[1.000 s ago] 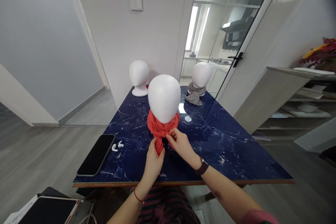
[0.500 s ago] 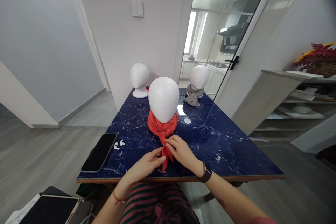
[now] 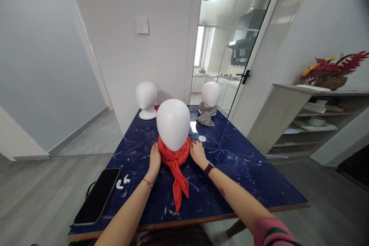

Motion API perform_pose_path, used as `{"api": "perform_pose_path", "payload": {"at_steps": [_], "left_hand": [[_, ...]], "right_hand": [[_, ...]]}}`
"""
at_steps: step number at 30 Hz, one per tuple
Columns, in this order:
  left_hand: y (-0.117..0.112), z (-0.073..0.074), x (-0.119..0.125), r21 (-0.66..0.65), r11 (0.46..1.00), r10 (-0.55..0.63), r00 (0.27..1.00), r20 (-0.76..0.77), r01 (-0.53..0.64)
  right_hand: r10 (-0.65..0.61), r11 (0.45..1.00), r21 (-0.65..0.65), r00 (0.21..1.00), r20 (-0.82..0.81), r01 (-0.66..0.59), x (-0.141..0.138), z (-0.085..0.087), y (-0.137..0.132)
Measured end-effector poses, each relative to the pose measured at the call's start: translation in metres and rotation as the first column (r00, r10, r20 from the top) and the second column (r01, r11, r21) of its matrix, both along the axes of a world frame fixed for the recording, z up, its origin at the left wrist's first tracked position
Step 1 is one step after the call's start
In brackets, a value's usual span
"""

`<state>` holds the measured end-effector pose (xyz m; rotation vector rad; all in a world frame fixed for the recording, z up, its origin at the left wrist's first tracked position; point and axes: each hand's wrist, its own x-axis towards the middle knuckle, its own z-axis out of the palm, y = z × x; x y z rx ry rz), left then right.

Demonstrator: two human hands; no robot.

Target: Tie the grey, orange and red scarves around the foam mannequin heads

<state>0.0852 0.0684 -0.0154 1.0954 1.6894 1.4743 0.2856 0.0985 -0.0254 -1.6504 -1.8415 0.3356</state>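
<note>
A red scarf [image 3: 173, 159] wraps the neck of the nearest white mannequin head [image 3: 173, 123], knotted in front. Its tails hang down toward me and lie on the table. My left hand [image 3: 155, 160] is at the scarf's left side, fingers closed at its edge and partly hidden behind it. On the opposite side, my right hand [image 3: 198, 153] pinches the scarf's right edge with curled fingers.
Two more mannequin heads stand at the back: a bare one [image 3: 146, 98] and one with a grey scarf [image 3: 206, 117]. A phone [image 3: 98, 196] and white earbuds [image 3: 123, 182] lie on the blue marbled table [image 3: 242, 184]. Shelves [image 3: 309, 119] stand at right.
Both hands have left the scarf's hanging tails and moved up and outward to its sides at the neck. The tails now hang free. The camera view has shifted slightly.
</note>
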Motion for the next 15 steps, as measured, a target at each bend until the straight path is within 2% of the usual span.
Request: {"api": "perform_pose_path", "payload": {"at_steps": [3,7,9,10,11,12,13,14,15], "left_hand": [[-0.004,-0.011,0.004,0.105,0.993,-0.067,0.995,0.074,0.059],[-0.008,-0.014,0.004,0.166,0.982,-0.115,0.982,0.149,0.090],[-0.009,-0.012,0.008,0.166,0.979,-0.138,0.981,0.134,0.115],[-0.010,-0.010,0.012,0.167,0.978,-0.150,0.981,0.122,0.128],[-0.011,-0.007,0.017,0.167,0.976,-0.159,0.981,0.111,0.139],[-0.011,-0.003,0.024,0.170,0.975,-0.164,0.981,0.100,0.145],[-0.010,0.002,0.031,0.177,0.973,-0.168,0.981,0.094,0.149],[-0.008,0.007,0.040,0.187,0.969,-0.179,0.979,0.093,0.159],[-0.005,0.012,0.049,0.198,0.964,-0.201,0.974,0.102,0.178]], "right_hand": [[0.027,1.000,0.002,0.996,-0.085,-0.027,-0.010,-0.013,0.000],[0.017,1.000,-0.005,0.972,-0.233,-0.019,-0.014,-0.021,0.002],[-0.017,0.997,-0.071,0.894,-0.447,-0.017,-0.015,-0.022,0.001],[-0.044,0.992,-0.122,0.793,-0.607,-0.038,-0.015,-0.021,0.000],[-0.079,0.982,-0.172,0.639,-0.765,-0.084,-0.016,-0.019,0.000],[-0.119,0.965,-0.210,0.451,-0.884,-0.156,-0.015,-0.017,-0.001],[-0.162,0.945,-0.229,0.271,-0.949,-0.235,-0.013,-0.014,-0.001],[-0.195,0.925,-0.228,0.134,-0.971,-0.303,-0.010,-0.011,0.000],[-0.221,0.911,-0.218,0.033,-0.975,-0.350,-0.005,-0.008,0.002]]}}
